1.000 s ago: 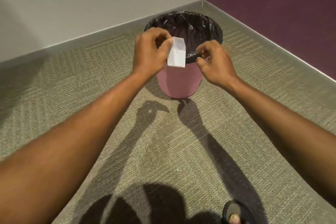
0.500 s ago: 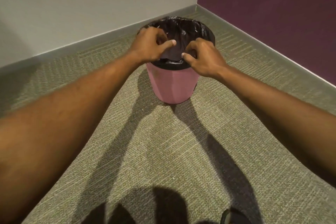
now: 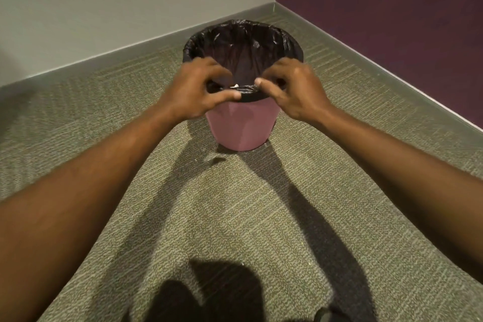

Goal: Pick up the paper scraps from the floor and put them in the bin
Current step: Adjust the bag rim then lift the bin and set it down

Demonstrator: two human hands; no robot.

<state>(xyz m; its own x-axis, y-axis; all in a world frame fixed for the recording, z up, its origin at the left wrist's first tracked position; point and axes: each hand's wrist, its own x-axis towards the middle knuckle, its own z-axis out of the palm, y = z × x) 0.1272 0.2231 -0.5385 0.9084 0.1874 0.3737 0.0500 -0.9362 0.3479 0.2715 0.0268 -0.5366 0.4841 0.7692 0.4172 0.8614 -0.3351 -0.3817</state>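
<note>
both hands hover over the near rim of the pink bin (image 3: 243, 128). left hand (image 3: 194, 91) and right hand (image 3: 295, 91) curl loosely, fingers apart, gripping nothing. a white scrap (image 3: 235, 85) shows inside the liner (image 3: 243, 44).

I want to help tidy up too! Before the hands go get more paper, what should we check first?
1. Bin standing upright on the carpet: ok.
2. Black liner folded over the rim, mouth open: ok.
3. Left hand free of paper: ok, fingers loosely curled with nothing showing in them.
4. Right hand free of paper: ok, none visible.
5. Scrap inside the bin: cannot tell for sure; only a small white bit peeks above the near rim.
6. More scraps on the carpet: none in view, though the floor beyond the picture is unseen.
</note>
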